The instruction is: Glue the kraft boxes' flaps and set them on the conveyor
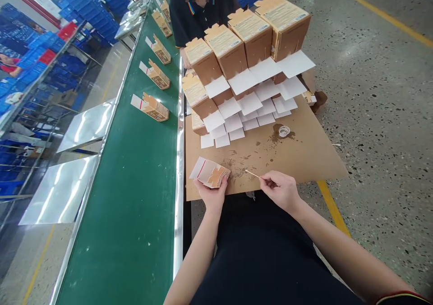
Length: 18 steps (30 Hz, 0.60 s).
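Nearest in, the left hand (pixel 211 194) grips a small folded carton (pixel 210 173) by its lower edge, white flap with a red stripe tipped up, right at the near edge of the cardboard tabletop (pixel 304 156). The right hand (pixel 280 188) pinches a thin wooden stick (pixel 252 173), tip aimed at the carton and just short of it. Best handling here, I'd judge: keep the carton pressed flat to the sheet, steady the stick hand, and touch only the flap seam. Stains spot the sheet near the tip; a small round cap (pixel 284 131) sits in a dark patch beyond. Whether the tip carries glue is too small to tell. Farther back, cartons stacked (pixel 237 52) with white flaps out hide the rear of the sheet. Left, a green conveyor (pixel 142 183) carries more cartons. A co-worker's dark shirt (pixel 189 16) is cut off at the top.
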### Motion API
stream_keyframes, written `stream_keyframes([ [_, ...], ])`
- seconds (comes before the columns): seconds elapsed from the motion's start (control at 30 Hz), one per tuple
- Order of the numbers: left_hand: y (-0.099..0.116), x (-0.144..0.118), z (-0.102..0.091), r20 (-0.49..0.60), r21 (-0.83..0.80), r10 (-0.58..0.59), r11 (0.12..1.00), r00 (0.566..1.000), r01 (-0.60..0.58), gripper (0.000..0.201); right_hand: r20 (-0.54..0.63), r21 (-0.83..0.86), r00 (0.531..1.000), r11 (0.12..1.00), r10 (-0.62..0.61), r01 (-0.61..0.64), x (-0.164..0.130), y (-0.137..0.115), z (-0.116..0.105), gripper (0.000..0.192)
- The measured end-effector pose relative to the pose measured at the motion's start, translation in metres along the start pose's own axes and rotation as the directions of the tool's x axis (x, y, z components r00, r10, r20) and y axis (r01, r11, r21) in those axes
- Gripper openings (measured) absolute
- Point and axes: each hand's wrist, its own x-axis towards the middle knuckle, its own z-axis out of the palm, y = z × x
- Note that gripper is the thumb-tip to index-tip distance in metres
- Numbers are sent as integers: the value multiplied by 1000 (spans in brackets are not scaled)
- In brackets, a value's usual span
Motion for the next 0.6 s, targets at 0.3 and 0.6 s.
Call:
stream_keyframes([
  [0.3,-26,60,-59,-194,-226,-188,964,963,142,91,-64,-13,998,1000,3,-3,10,2,-22,23],
  [0.6,-84,128,-146,-329,-65,-173,985,928,161,97,-34,2,999,1000,-24,24,37,14,-25,27],
])
